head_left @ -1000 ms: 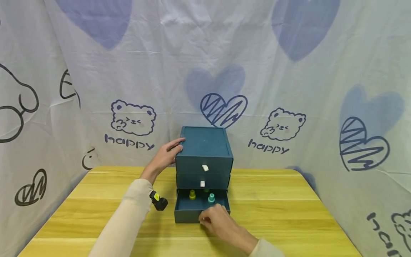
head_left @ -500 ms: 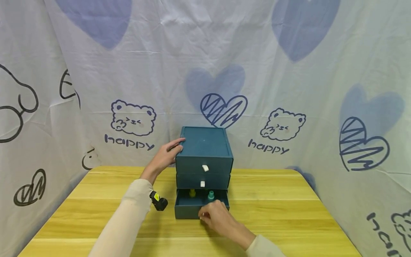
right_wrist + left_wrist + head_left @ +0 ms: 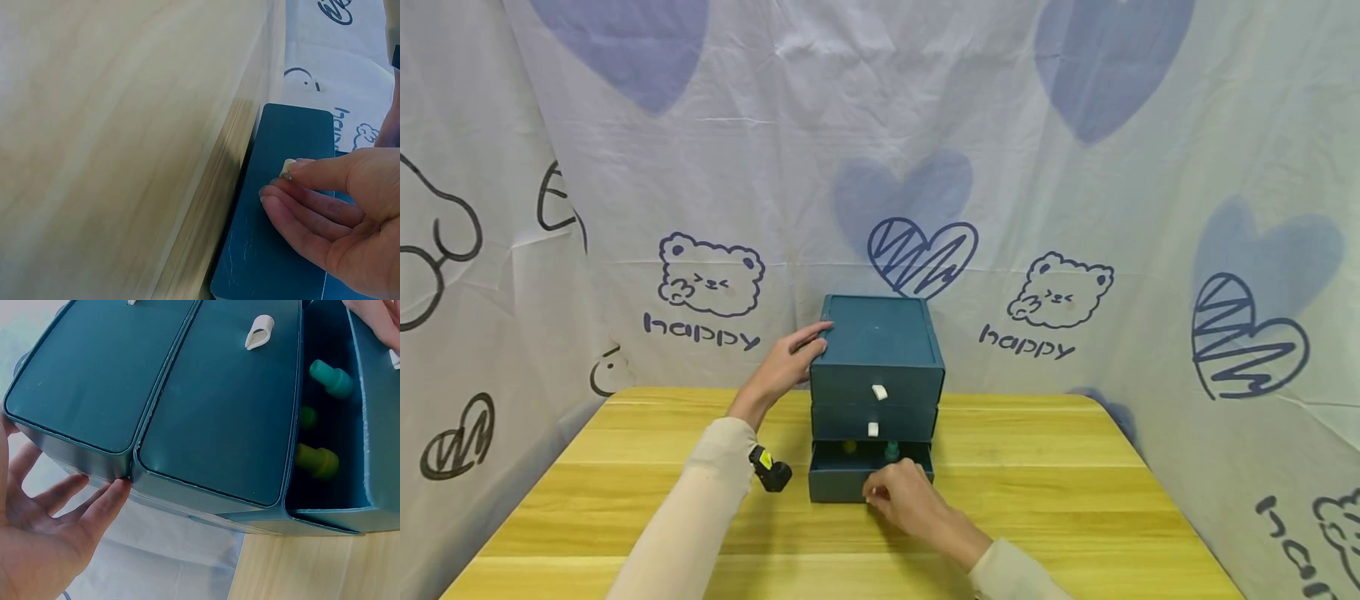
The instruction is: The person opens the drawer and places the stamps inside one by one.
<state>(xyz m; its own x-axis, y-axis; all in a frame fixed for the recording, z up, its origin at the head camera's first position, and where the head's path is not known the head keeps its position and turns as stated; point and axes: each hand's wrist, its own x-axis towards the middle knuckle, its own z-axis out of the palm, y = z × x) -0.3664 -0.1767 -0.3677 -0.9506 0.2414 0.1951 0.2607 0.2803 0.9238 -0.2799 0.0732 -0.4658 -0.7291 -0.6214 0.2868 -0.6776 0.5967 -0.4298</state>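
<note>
A dark teal drawer cabinet (image 3: 880, 333) stands at the table's back, its bottom drawer (image 3: 837, 485) partly out. Inside that drawer are a turquoise peg-like piece (image 3: 332, 379), a green one (image 3: 307, 417) and a yellow-green one (image 3: 317, 461). My right hand (image 3: 906, 497) is at the drawer's front; the right wrist view shows thumb and finger pinching its small white pull tab (image 3: 287, 167). With fingers spread and fairly straight, my left hand (image 3: 59, 512) rests against the cabinet's left side, fingertips at the upper edge in the head view.
Two upper drawers are pushed in, each with a white pull tab (image 3: 879, 392). The wood-grain table (image 3: 1045, 500) extends to both sides and the front. A printed white cloth (image 3: 880, 108) hangs close behind the cabinet and along both sides.
The bottom drawer has slid inward, away from me, along with my right hand. The pieces inside have moved back under the cabinet's shadow. My left hand stays where it was.
</note>
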